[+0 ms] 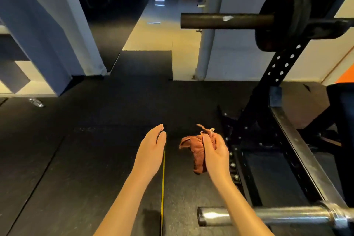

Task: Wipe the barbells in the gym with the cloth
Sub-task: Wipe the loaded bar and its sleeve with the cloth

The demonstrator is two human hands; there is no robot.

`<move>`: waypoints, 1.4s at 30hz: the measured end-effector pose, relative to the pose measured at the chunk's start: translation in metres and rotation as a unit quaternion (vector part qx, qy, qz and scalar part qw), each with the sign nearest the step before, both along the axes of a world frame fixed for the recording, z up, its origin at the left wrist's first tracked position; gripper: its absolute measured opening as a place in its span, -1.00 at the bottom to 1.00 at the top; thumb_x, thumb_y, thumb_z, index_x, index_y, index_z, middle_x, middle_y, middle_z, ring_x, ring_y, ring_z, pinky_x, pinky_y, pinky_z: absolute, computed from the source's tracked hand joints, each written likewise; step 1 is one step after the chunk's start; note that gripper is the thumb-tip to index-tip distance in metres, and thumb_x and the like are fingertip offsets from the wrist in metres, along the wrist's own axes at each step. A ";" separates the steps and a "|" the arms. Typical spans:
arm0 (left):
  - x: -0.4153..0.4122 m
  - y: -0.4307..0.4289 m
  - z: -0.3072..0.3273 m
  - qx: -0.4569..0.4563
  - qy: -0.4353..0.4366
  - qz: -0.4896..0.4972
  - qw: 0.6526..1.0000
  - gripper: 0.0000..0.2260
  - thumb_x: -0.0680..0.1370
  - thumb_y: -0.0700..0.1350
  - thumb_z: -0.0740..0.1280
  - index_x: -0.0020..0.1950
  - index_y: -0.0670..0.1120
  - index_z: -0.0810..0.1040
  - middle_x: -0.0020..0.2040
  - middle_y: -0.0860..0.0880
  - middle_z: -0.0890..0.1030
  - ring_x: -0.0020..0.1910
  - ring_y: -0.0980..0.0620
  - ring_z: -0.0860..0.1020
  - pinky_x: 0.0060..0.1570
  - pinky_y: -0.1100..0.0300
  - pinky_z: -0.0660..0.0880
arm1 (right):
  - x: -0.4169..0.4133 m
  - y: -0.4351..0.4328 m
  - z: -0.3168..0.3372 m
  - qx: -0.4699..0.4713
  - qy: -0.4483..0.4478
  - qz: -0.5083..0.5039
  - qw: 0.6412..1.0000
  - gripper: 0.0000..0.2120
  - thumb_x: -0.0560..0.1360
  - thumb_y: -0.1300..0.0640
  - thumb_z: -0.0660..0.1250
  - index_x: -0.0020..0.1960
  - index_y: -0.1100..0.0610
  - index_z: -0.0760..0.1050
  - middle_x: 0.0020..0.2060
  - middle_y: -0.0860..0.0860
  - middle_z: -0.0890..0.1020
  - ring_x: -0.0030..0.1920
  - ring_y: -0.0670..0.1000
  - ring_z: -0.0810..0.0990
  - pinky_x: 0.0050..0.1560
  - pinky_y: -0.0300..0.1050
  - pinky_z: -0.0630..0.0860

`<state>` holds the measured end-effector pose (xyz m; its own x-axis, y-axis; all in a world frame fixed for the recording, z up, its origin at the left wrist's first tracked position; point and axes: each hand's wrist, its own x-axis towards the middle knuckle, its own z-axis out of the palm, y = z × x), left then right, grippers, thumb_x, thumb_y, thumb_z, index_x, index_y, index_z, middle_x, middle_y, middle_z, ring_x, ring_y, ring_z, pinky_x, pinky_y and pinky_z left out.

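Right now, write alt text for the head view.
The right hand grips a crumpled rust-red cloth over black floor matting; the left hand is open. A dark barbell with a black weight plate sits upper right, a chrome barbell end lower right.

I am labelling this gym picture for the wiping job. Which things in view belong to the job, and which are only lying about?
For the job: cloth, gripped by the right hand; dark barbell with a plate, up on the rack; chrome barbell, lower and nearer.

Lying about: clear bottle on the floor; yellow line.
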<state>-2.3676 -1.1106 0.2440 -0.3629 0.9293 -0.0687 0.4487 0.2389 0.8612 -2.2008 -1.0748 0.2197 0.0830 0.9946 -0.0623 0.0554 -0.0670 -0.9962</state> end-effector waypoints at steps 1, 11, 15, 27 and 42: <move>0.000 0.013 0.011 0.012 0.004 -0.006 1.000 -0.61 0.68 0.00 0.11 0.52 0.03 0.29 0.47 0.10 0.35 0.44 0.15 0.29 0.30 0.30 0.18 | 0.000 0.009 0.009 0.012 0.000 -0.004 1.000 -0.89 0.62 0.14 0.25 0.03 0.06 0.55 -0.22 -0.11 0.64 -0.22 -0.31 0.60 -0.24 -0.47 0.44; -0.039 0.139 0.074 0.085 0.019 -0.102 0.991 -0.58 0.66 -0.02 0.15 0.53 0.04 0.23 0.48 0.07 0.33 0.44 0.14 0.30 0.33 0.23 0.24 | -0.033 0.107 0.058 0.095 0.001 -0.073 0.993 -0.88 0.62 0.12 0.24 0.10 0.10 0.51 -0.18 -0.06 0.63 -0.21 -0.27 0.63 -0.26 -0.44 0.49; -0.076 0.205 0.091 0.124 0.043 -0.140 0.981 -0.56 0.67 0.00 0.14 0.55 0.04 0.19 0.49 0.08 0.30 0.44 0.15 0.28 0.40 0.17 0.25 | -0.076 0.165 0.069 0.118 0.000 -0.126 0.985 -0.90 0.62 0.15 0.24 0.10 0.08 0.50 -0.18 -0.10 0.62 -0.20 -0.26 0.64 -0.26 -0.45 0.49; -0.112 0.338 0.151 0.232 0.126 -0.269 0.926 -0.51 0.67 -0.01 0.12 0.58 0.01 0.07 0.57 0.07 0.12 0.52 0.10 0.14 0.38 0.24 0.08 | -0.099 0.252 0.155 0.248 -0.018 -0.364 0.897 -0.90 0.65 0.12 0.21 0.01 0.09 0.48 -0.23 -0.12 0.54 -0.23 -0.32 0.55 -0.22 -0.50 0.40; -0.072 0.388 0.174 0.271 0.262 -0.260 0.889 -0.61 0.67 0.03 0.11 0.49 -0.05 0.33 0.42 0.02 0.41 0.39 0.07 0.35 0.40 0.03 0.30 | -0.077 0.367 0.145 0.316 -0.339 -0.272 0.843 -0.65 0.60 0.08 0.16 0.33 0.15 0.48 0.42 0.08 0.40 0.51 0.08 0.18 0.54 0.05 -0.04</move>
<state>-2.4396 -0.7228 0.4180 0.2760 0.8252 0.4928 0.7504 -0.5054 0.4261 -2.2783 -0.7076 0.3648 0.3418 0.6143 0.7112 0.7588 0.2662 -0.5945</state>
